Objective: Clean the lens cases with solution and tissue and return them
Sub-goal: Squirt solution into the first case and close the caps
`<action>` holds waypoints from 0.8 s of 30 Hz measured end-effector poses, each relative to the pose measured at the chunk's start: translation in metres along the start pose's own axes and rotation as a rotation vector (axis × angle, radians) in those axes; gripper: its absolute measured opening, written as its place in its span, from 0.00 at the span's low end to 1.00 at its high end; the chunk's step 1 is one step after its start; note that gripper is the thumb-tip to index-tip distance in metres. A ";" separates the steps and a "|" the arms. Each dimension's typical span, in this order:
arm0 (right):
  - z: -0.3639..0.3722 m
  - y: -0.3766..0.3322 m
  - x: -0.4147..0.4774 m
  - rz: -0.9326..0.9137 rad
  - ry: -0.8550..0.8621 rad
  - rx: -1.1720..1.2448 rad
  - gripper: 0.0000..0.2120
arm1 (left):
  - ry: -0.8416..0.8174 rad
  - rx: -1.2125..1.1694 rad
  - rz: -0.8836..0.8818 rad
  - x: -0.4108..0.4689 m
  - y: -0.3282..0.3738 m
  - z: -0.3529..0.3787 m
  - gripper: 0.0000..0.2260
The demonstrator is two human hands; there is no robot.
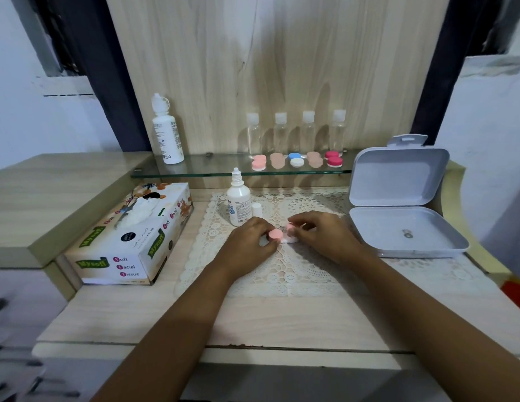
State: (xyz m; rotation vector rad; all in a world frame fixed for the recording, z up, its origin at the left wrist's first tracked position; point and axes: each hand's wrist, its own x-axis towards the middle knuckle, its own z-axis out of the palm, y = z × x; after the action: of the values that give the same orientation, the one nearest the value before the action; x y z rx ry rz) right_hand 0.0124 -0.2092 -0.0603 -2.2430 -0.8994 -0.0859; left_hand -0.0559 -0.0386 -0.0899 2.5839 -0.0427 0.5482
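While the left hand (pixel 250 242) and right hand (pixel 322 236) each pinch a pink cap of the lens case (pixel 290 240) at the middle of the bench (pixel 282 320), the open solution bottle (pixel 238 203) just beside the left knuckles could be nudged over and spill.

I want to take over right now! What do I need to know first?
Left hand pinches one cap of the pink lens case on the lace mat; right hand pinches the other cap.
Small solution bottle stands uncapped behind the left hand; tissue box at left.
Five other cases sit on the glass shelf.
Whether this case is cleaned, I cannot tell.
Left: finish it and put it back.
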 end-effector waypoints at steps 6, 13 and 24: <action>0.009 0.003 -0.007 -0.010 0.018 -0.049 0.15 | -0.008 -0.023 -0.030 -0.001 0.002 -0.001 0.11; 0.016 0.007 -0.006 -0.020 0.039 -0.117 0.15 | -0.008 -0.033 -0.049 -0.002 0.003 -0.001 0.11; 0.020 0.008 -0.008 0.021 0.082 -0.092 0.19 | -0.003 -0.050 -0.041 -0.003 0.005 -0.002 0.11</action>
State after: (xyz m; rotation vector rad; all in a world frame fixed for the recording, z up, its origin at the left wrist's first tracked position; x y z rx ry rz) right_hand 0.0074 -0.2048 -0.0827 -2.3150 -0.8435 -0.2122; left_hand -0.0596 -0.0421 -0.0871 2.5314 -0.0049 0.5213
